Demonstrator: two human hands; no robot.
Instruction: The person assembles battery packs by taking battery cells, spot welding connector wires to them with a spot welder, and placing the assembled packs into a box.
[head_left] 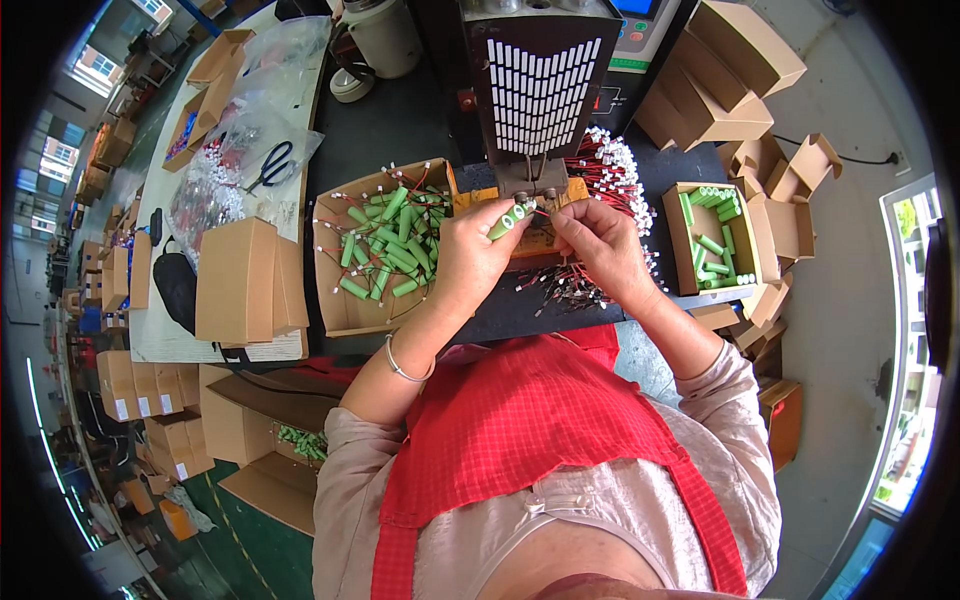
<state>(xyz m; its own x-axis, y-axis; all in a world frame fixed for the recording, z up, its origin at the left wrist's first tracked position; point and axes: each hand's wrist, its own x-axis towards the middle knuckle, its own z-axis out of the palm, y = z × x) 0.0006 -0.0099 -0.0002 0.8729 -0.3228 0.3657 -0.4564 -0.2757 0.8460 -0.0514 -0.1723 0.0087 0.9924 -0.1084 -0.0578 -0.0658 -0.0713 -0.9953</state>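
My left hand (474,248) is closed around green battery cells (507,221), whose ends show between thumb and fingers. It holds them just under the head of a spot-welding machine (543,90), close to its electrodes (535,197). Across from it my right hand (603,248) is pinched at the same spot; a thin wire seems to lie at its fingertips, though the grip is partly hidden. A bundle of red and black wire leads (615,180) with white connectors spreads beside and below the right hand.
Left of the machine, an open cardboard tray (335,312) holds green cells with leads. On the right stands a box (682,240) of green cells. Scissors (272,164), plastic bags and a brown carton (235,285) lie on the left table. Empty cartons (715,100) are piled at far right.
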